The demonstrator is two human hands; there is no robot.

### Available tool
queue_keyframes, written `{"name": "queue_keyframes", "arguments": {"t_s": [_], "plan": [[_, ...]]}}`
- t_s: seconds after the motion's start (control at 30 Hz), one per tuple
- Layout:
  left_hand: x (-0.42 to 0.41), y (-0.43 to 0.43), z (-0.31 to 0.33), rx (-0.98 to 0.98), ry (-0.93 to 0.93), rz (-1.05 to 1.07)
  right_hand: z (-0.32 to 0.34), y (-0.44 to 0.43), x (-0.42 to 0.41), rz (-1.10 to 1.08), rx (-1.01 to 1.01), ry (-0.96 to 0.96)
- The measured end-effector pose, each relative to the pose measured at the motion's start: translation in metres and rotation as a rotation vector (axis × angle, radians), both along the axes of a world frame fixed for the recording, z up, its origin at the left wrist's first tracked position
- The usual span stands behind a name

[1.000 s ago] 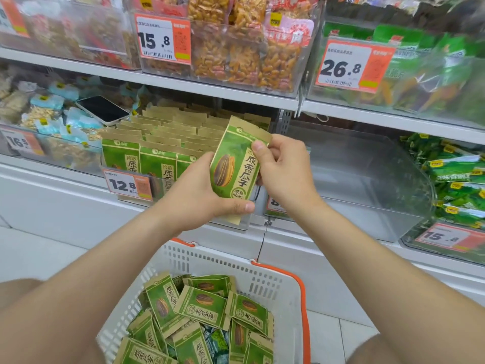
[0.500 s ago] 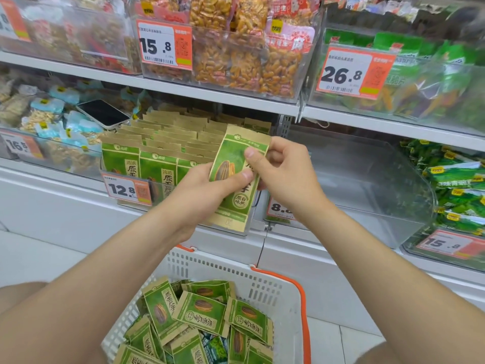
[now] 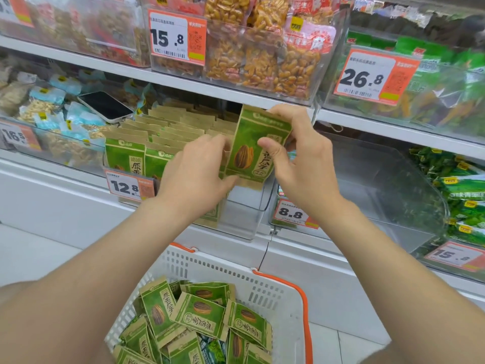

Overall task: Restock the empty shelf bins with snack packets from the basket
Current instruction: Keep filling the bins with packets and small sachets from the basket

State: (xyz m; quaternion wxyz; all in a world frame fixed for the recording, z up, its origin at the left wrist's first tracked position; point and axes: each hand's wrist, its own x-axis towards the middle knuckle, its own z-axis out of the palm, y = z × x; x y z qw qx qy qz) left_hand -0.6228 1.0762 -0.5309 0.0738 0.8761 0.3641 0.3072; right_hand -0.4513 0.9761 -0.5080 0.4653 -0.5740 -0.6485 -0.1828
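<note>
My right hand (image 3: 301, 164) pinches a green sunflower-seed packet (image 3: 252, 148) by its top and right side, holding it upright over the right end of the clear bin (image 3: 244, 222) tagged 12.8. Rows of the same packets (image 3: 162, 132) stand in that bin. With straight fingers, my left hand (image 3: 194, 174) presses against the standing rows just left of the held packet, and its thumb lies by the packet's lower edge. Below, the white basket (image 3: 262, 285) with orange handles holds several more green packets (image 3: 202, 311).
A clear bin (image 3: 380, 179) tagged 8.8 sits to the right with nothing in it. A phone (image 3: 105, 106) lies on the snack bags in the left bin. Filled bins line the upper shelf (image 3: 183, 82). Green bags (image 3: 459, 185) fill the far-right bin.
My left hand let go of the packet and moved onto the rows in the bin. My right hand carried the packet up and toward the bin's right end.
</note>
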Motion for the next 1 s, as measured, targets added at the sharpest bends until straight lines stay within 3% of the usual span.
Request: {"name": "queue_keyframes", "arguments": {"t_s": [0.1,0.23,0.4,0.57,0.73,1.0], "plan": [[0.0,0.004,-0.004,0.057,0.156,0.063,0.005,0.003,0.01,0.009,-0.065,-0.007],[0.001,0.007,-0.003,0.133,0.166,0.104,0.002,0.008,0.022,-0.062,-0.288,-0.086],[0.004,0.012,-0.01,0.345,0.119,0.156,-0.012,0.035,0.012,-0.382,-0.502,-0.277],[0.004,0.022,-0.013,0.227,0.156,0.061,-0.002,0.07,0.001,-0.631,-0.649,-0.459],[0.001,0.028,-0.014,0.134,0.134,0.001,0.001,0.1,-0.001,-0.695,-0.765,-0.523],[0.002,0.031,-0.016,0.159,0.133,-0.019,-0.002,0.143,0.028,-0.832,-0.837,-0.474]]}}
